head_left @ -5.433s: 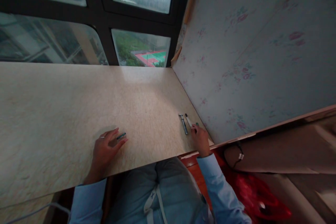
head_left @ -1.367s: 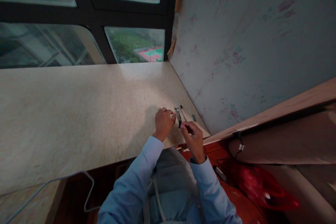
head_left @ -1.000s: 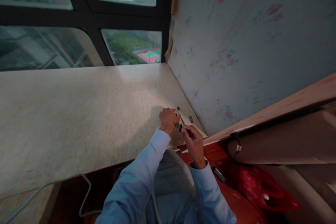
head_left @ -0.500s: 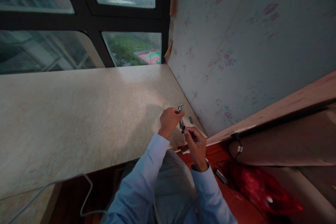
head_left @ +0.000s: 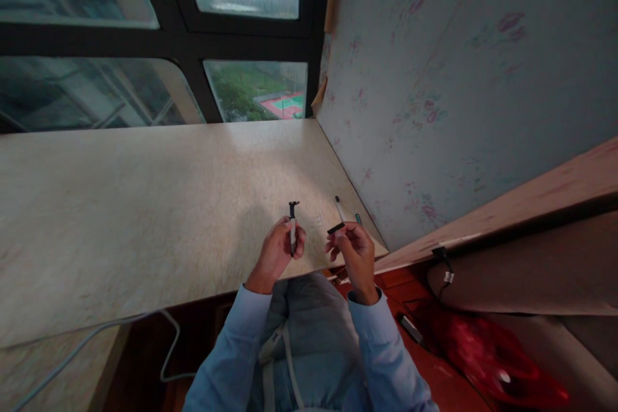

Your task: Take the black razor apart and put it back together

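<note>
My left hand (head_left: 279,250) is closed around a slim silver-and-black handle (head_left: 292,238) that stands upright, with a small black bracket-like head at its top. To the right, my right hand (head_left: 356,251) pinches a short flat black bar (head_left: 336,229) between thumb and fingers. The two pieces are apart, both over the near right corner of the pale sill (head_left: 193,206). Just beyond my right hand lies a thin white stick with a dark tip (head_left: 340,207). Beside it, close to the wall, is a small teal piece (head_left: 358,219), partly hidden by my fingers.
A flower-patterned wall (head_left: 415,77) borders the sill on the right, and a dark-framed window (head_left: 255,42) stands behind it. A grey cable (head_left: 116,322) hangs over the front edge at left. A red plastic bag (head_left: 487,347) lies low at right.
My hands have moved apart, the left one going left and turning with the handle. The black bar now shows separately in my right hand. The view has shifted slightly.
</note>
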`<state>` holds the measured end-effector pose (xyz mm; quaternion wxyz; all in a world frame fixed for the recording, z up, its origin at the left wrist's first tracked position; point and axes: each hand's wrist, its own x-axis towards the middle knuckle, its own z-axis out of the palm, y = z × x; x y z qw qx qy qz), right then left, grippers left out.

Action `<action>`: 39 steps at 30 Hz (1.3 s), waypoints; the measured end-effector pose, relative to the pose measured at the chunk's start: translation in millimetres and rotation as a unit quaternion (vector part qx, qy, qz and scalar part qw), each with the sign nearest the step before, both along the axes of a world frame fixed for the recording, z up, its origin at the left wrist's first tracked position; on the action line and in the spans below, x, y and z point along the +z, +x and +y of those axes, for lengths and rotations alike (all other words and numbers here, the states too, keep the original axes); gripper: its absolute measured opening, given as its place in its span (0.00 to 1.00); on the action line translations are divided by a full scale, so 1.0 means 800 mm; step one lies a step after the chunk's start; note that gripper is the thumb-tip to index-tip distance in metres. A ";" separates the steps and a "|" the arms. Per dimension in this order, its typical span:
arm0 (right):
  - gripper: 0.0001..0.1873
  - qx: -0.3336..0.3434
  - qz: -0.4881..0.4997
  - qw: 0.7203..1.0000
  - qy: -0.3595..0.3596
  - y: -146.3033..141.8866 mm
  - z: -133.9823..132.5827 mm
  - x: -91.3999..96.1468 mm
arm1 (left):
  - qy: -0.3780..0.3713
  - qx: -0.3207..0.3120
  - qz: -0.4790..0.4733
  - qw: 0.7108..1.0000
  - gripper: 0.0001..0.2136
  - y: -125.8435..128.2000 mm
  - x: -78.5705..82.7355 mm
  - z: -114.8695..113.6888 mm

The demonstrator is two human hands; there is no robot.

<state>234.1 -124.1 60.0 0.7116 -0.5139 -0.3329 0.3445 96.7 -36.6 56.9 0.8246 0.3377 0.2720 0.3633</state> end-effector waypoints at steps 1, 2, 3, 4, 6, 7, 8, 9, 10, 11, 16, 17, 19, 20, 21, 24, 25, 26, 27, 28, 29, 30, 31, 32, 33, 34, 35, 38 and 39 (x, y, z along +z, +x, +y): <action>0.11 0.009 0.000 1.000 -0.003 -0.004 0.005 0.001 | -0.008 0.005 -0.013 1.000 0.10 -0.002 0.002 -0.004; 0.11 0.017 -0.003 1.000 -0.005 -0.008 0.009 0.001 | -0.012 0.010 -0.022 1.000 0.10 -0.004 0.005 -0.008; 0.11 0.023 -0.010 1.000 -0.007 -0.012 0.013 0.002 | -0.012 0.015 -0.025 1.000 0.10 -0.005 0.007 -0.013; 0.11 0.026 -0.020 0.999 -0.007 -0.016 0.016 0.002 | -0.009 0.022 -0.019 1.000 0.10 -0.005 0.010 -0.017; 0.09 0.026 -0.045 0.999 -0.004 -0.025 0.019 0.003 | 0.006 0.043 0.015 0.999 0.11 -0.005 0.014 -0.026; 0.09 0.021 -0.058 0.998 0.000 -0.029 0.019 0.004 | 0.014 0.057 0.039 0.998 0.12 -0.005 0.016 -0.030; 0.08 0.013 -0.072 0.997 0.004 -0.033 0.020 0.004 | 0.021 0.069 0.061 0.996 0.13 -0.005 0.017 -0.033; 0.07 0.004 -0.085 0.996 0.007 -0.037 0.020 0.005 | 0.025 0.079 0.079 0.993 0.14 -0.006 0.018 -0.035; 0.07 -0.003 -0.095 0.995 0.011 -0.040 0.020 0.005 | 0.026 0.085 0.090 0.992 0.15 -0.007 0.019 -0.037; 0.06 -0.007 -0.103 0.995 0.014 -0.043 0.020 0.005 | 0.025 0.087 0.094 0.991 0.16 -0.008 0.019 -0.038; 0.05 0.008 -0.110 0.994 0.017 -0.053 0.022 0.004 | 0.017 0.092 0.062 0.994 0.17 -0.016 0.013 -0.036; 0.05 0.013 -0.107 0.994 0.015 -0.055 0.023 0.003 | 0.015 0.094 0.055 0.994 0.17 -0.017 0.011 -0.035; 0.05 0.023 -0.096 0.995 0.009 -0.058 0.023 0.004 | 0.011 0.098 0.044 0.994 0.18 -0.019 0.009 -0.033; 0.05 0.028 -0.089 0.996 0.005 -0.060 0.023 0.004 | 0.009 0.100 0.040 0.994 0.18 -0.020 0.008 -0.033; 0.05 0.033 -0.081 0.996 0.002 -0.062 0.023 0.005 | 0.007 0.103 0.038 0.994 0.18 -0.021 0.007 -0.032; 0.06 0.054 -0.057 0.997 -0.003 -0.066 0.022 0.007 | 0.003 0.115 0.029 0.993 0.19 -0.023 0.003 -0.031; 0.07 0.066 -0.048 0.997 -0.005 -0.066 0.021 0.008 | 0.002 0.118 0.025 0.993 0.19 -0.024 0.002 -0.031; 0.08 0.082 -0.035 0.996 -0.007 -0.066 0.020 0.009 | 0.000 0.120 0.023 0.993 0.19 -0.025 0.001 -0.031; 0.09 0.101 -0.016 0.995 -0.009 -0.066 0.020 0.008 | -0.002 0.121 0.021 0.992 0.19 -0.026 0.001 -0.030; 0.11 0.121 0.009 0.992 -0.011 -0.065 0.019 0.008 | -0.004 0.121 0.022 0.992 0.20 -0.027 0.000 -0.030; 0.13 0.141 0.039 0.989 -0.014 -0.064 0.018 0.007 | -0.004 0.120 0.024 0.992 0.20 -0.028 0.000 -0.030; 0.15 0.158 0.069 0.985 -0.019 -0.063 0.018 0.005 | -0.001 0.118 0.028 0.993 0.19 -0.029 -0.001 -0.029; 0.16 0.169 0.096 0.981 -0.023 -0.062 0.017 0.003 | 0.003 0.114 0.031 0.993 0.19 -0.030 -0.001 -0.029; 0.16 0.176 0.117 0.977 -0.026 -0.061 0.017 0.001 | 0.009 0.110 0.035 0.993 0.18 -0.031 -0.001 -0.029; 0.16 0.179 0.131 0.975 -0.031 -0.060 0.017 -0.001 | 0.014 0.106 0.038 0.994 0.18 -0.032 -0.001 -0.028; 0.15 0.181 0.139 0.973 -0.034 -0.060 0.017 -0.003 | 0.018 0.102 0.042 0.994 0.18 -0.033 -0.002 -0.028; 0.15 0.181 0.141 0.973 -0.037 -0.060 0.016 -0.004 | 0.021 0.100 0.045 0.994 0.18 -0.034 -0.002 -0.027; 0.14 0.179 0.123 0.976 -0.031 -0.060 0.016 -0.004 | 0.021 0.091 0.050 0.994 0.19 -0.037 -0.003 -0.026; 0.15 0.177 0.108 0.978 -0.026 -0.060 0.015 -0.003 | 0.018 0.088 0.049 0.995 0.19 -0.038 -0.003 -0.025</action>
